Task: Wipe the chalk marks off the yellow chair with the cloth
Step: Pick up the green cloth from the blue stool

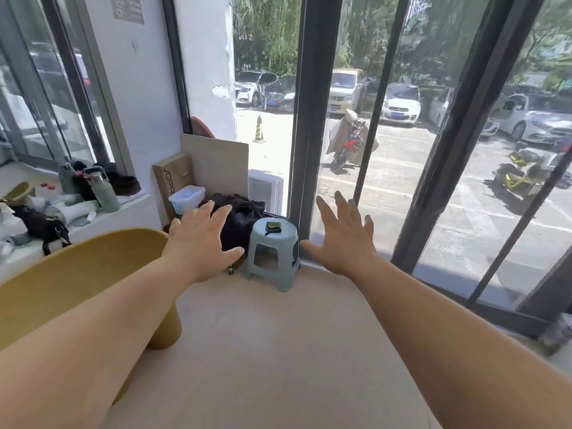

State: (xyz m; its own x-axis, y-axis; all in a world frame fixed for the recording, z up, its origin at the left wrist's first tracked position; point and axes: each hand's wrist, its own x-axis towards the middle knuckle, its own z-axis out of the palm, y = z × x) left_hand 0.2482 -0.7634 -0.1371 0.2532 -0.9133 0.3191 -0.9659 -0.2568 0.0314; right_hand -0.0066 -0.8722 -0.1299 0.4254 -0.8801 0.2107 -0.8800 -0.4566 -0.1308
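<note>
Near the window corner, both bare arms reach forward over the pale floor (278, 351). The left hand (201, 239) and the right hand (343, 239) each have their grip apart, with fingers spread, and neither holds anything.

The yellow chair (77, 280) stands at the lower left, partly under the left forearm. Only its curved edge and one thick leg show, and I cannot make out any chalk marks on that part.

A small dark green folded piece, most likely the cloth (272, 226), lies on top of the pale blue plastic stool (272, 258), between the two hands and beyond them. Judging by this, no wiping has begun. The cloth is yet to be picked up and all the wiping of the chair remains.

Just beside the stool on its left sits a heap of black fabric (241, 221). Behind that are a lidded plastic container (187, 198), a cardboard box (173, 181) and a leaning board (216, 162). A green bottle (106, 193) and a black bag (43, 227) crowd the window ledge (130, 209) further left.

Nothing blocks the reach to the stool, though the window frame (301, 150) stands close behind it.
</note>
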